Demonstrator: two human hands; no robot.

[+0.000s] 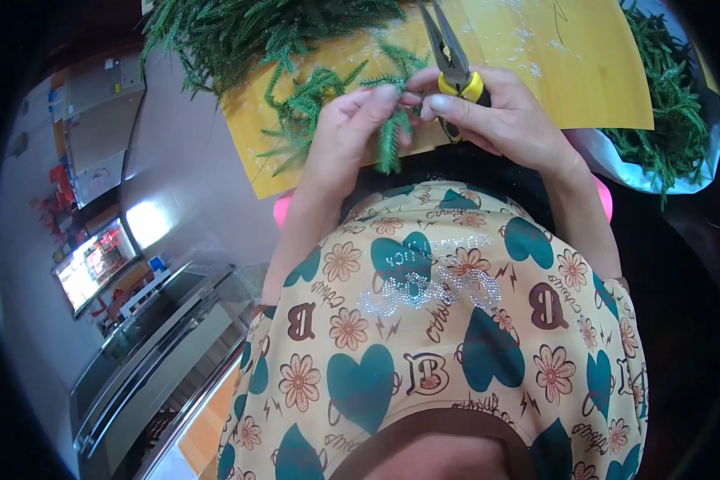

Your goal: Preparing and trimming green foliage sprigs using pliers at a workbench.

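Note:
My left hand (358, 124) is closed on a green artificial pine sprig (390, 144), pinched between thumb and fingers. In my right hand (496, 108) is a pair of long-nose pliers (454, 68) with yellow and black handles, its jaws pointing away from me. The right thumb and index finger come close to the sprig's stem beside the left fingertips; whether they touch it I cannot tell. More pine twigs (308, 100) lie on the yellow board just left of and beyond my left hand.
The yellow board (600, 88) carries small clear bits and a thin bent wire. A large heap of pine greenery (240, 36) covers its far left. At the right stands a white sack (616, 164) full of similar greenery (664, 120). A glass-topped cabinet (156, 336) is at lower left.

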